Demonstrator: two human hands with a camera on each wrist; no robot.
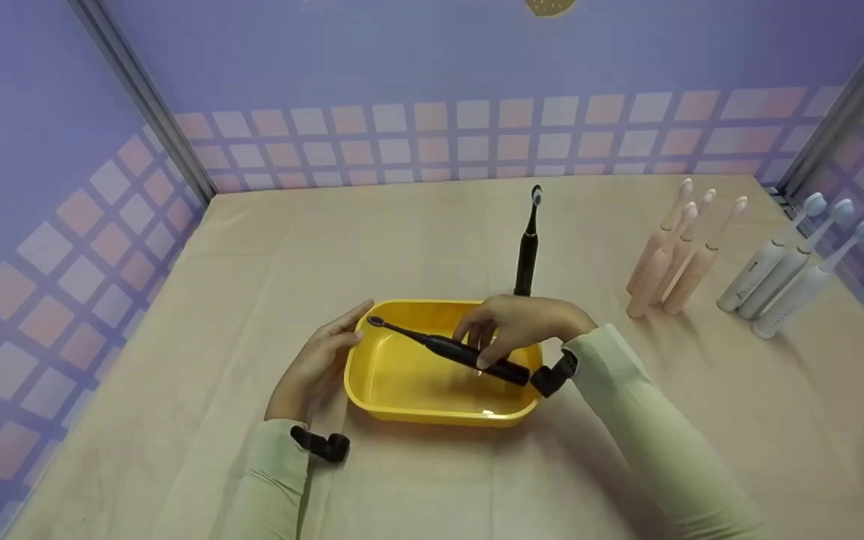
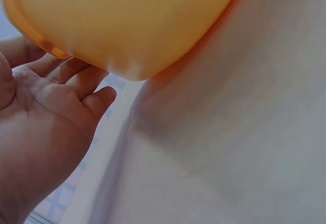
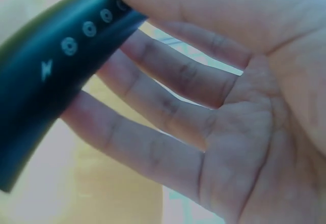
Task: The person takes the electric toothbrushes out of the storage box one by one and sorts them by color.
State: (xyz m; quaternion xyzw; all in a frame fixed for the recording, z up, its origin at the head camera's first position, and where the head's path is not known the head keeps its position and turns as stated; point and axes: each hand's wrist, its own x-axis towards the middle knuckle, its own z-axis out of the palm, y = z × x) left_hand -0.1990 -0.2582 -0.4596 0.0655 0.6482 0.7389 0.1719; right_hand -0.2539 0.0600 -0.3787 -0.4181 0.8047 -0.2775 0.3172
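My right hand (image 1: 518, 326) pinches a black electric toothbrush (image 1: 458, 351) by its handle, between thumb and fingers. In the head view the brush slants above a yellow tray (image 1: 443, 416), its head to the upper left. Close up in the right wrist view, the black handle (image 3: 66, 63) shows a column of small round marks. At the tray's left end my left hand (image 1: 318, 364) touches the wall with relaxed fingers. The left wrist view has those fingers (image 2: 84, 79) against the tray's outside (image 2: 127, 25).
Behind the tray stands another black electric toothbrush (image 1: 527, 259). Several pink toothbrushes (image 1: 691, 277) stand upright at the right, with three white ones (image 1: 788, 296) further right. A pale cloth (image 1: 342, 240) covers the table, and tiled-pattern walls (image 1: 432, 142) enclose it.
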